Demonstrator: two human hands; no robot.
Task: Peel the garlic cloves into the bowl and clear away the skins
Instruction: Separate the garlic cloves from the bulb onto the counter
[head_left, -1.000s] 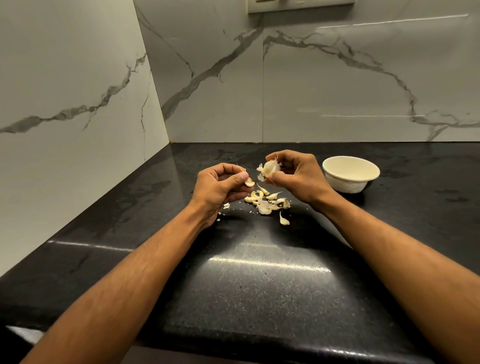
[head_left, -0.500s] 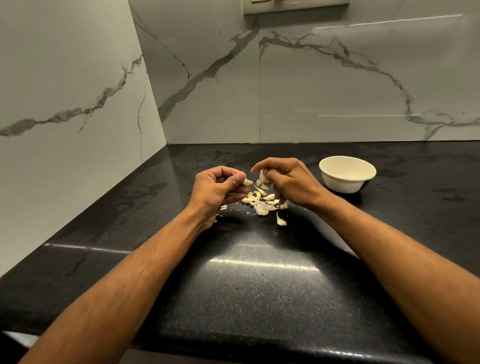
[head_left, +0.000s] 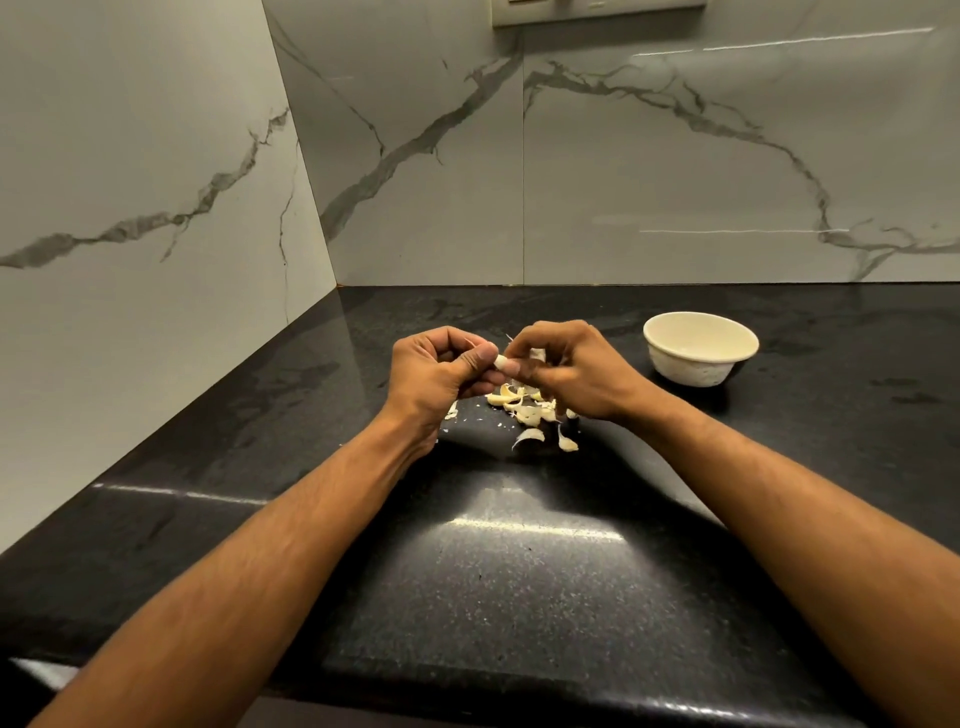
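Note:
My left hand (head_left: 441, 374) pinches a small garlic clove (head_left: 502, 360) between thumb and curled fingers, just above the counter. My right hand (head_left: 569, 371) meets it from the right, its fingertips pinching the same clove's end. Under and between both hands lies a small heap of cloves and pale skins (head_left: 522, 405) on the black counter, with two loose pieces (head_left: 545, 439) nearer to me. A cream bowl (head_left: 700, 347) stands to the right of my right hand; its inside looks bare from here.
The black stone counter (head_left: 519, 571) runs into a corner of marble-patterned wall tiles (head_left: 156, 208) on the left and behind. A switch plate (head_left: 597, 10) sits high on the back wall. The counter's front edge lies close below my forearms.
My right hand let a loose skin go down onto the heap and came left to meet my left hand at the clove. My left hand stayed nearly in place.

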